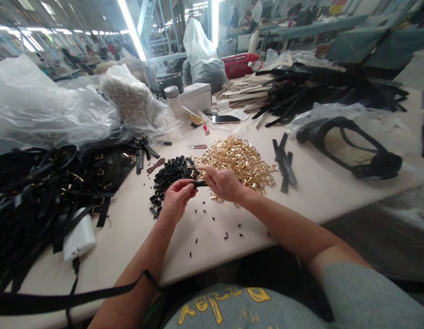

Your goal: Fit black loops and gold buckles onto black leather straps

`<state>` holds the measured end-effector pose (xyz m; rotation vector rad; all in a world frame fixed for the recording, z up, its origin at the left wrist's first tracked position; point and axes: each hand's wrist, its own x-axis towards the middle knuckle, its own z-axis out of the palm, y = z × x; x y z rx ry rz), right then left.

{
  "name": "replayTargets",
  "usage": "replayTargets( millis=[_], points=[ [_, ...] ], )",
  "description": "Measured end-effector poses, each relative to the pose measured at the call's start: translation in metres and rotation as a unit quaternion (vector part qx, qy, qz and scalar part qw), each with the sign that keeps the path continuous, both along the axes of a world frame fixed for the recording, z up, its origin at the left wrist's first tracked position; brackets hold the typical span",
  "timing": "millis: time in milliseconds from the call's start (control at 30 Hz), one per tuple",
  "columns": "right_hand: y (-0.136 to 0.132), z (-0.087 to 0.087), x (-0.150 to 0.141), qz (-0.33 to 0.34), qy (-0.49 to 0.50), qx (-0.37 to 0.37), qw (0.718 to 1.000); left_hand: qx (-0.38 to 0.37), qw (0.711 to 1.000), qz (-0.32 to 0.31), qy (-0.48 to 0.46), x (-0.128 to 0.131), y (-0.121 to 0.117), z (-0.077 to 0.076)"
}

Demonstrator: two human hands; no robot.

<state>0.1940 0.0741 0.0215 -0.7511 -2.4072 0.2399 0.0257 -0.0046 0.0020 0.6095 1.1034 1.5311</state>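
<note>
Between my two hands is a short black strap (200, 183), held level just above the table. My left hand (177, 198) pinches its left end between thumb and fingers. My right hand (224, 183) is closed on the other end, its index finger stretched to the left; the part under its fingers is hidden. Right behind my hands lies a heap of gold buckles (237, 157). Small black loops (172, 173) form a pile beyond my left hand. Tiny black bits (214, 218) are scattered on the table in front of me.
Black straps (286, 167) lie to the right, near a black headband-like frame (352, 146). Many finished-looking straps (78, 183) and a white power bank (79, 235) with cable are on the left. Tweezers (197, 146), a phone (225, 119) and a bottle (173, 100) stand or lie behind.
</note>
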Motion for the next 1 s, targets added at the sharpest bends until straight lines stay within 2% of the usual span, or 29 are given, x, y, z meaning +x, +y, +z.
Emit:
replayTargets(
  millis=[100,200,300,433,633,1000],
  points=[
    [-0.003,-0.001,-0.003,-0.039,-0.045,0.002,0.998,-0.003,1.000,-0.018,0.004,0.007,-0.002,0.001],
    [-0.010,-0.003,-0.007,-0.028,-0.071,-0.005,0.997,-0.021,0.999,-0.049,0.005,0.014,-0.004,0.000],
    [-0.013,-0.001,-0.008,-0.008,-0.037,-0.043,0.998,-0.035,0.998,-0.049,-0.014,0.012,-0.003,-0.002],
    [-0.009,0.002,-0.002,0.023,0.022,-0.087,0.996,-0.043,0.998,-0.007,-0.052,-0.001,0.000,-0.002],
    [-0.006,-0.005,-0.003,0.010,0.025,-0.071,0.997,-0.044,0.997,0.010,-0.060,-0.008,0.001,-0.001],
    [-0.009,-0.004,-0.005,0.040,-0.007,-0.026,0.999,-0.036,0.998,-0.042,-0.021,-0.012,0.001,-0.005]
  ],
)
